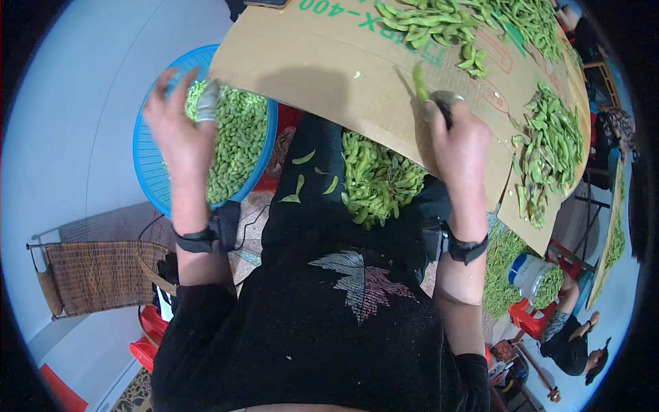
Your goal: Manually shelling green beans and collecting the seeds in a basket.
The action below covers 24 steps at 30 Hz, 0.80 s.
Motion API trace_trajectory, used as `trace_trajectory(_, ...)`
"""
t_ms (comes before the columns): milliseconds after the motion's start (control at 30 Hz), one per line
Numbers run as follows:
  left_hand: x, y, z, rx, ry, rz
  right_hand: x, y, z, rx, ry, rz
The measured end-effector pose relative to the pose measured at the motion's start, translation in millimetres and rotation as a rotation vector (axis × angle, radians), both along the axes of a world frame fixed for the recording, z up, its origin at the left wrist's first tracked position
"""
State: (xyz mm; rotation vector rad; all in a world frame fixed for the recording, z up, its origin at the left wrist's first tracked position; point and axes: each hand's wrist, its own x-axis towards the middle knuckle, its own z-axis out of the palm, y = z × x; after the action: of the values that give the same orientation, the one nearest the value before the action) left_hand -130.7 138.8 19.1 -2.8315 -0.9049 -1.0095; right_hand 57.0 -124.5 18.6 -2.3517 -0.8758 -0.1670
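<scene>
My left hand (pixel 180 141) hovers over a blue plastic basket (pixel 152 184), its fingers spread and a silvery cover on the thumb. Shelled green beans (pixel 240 141) fill much of the basket. Above a brown cardboard sheet (pixel 295 51), my right hand (pixel 461 141) pinches a green bean pod (pixel 420 82) that points away from me. Something dark and shiny sits at its fingers, partly hidden and blurred. A heap of green pods and shells (pixel 381 180) lies between my legs, below the cardboard's edge. Both wrists wear black straps.
Whole pods (pixel 439 26) are piled on the cardboard's far side, and another pile (pixel 552 141) lies at its right. Beyond it stands a clear tub (pixel 532 276) on its side, spilling green pieces. A woven chair (pixel 103 276) is at the left; another person (pixel 573 349) is at the lower right.
</scene>
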Motion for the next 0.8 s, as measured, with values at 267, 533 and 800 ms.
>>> trace_trajectory(267, 93, -124, -15, -1.814, -0.103, -1.220, -30, -24, 15, 0.821, 1.534, 0.156)
trace_trajectory(533, 111, -142, -25, -2.213, -0.597, -1.047, -38, -43, 20, 0.795, 1.300, 0.254)
trace_trajectory(800, 117, -161, -23, -1.842, -0.582, -0.882, -36, -46, 22, 0.752, 1.234, 0.096)
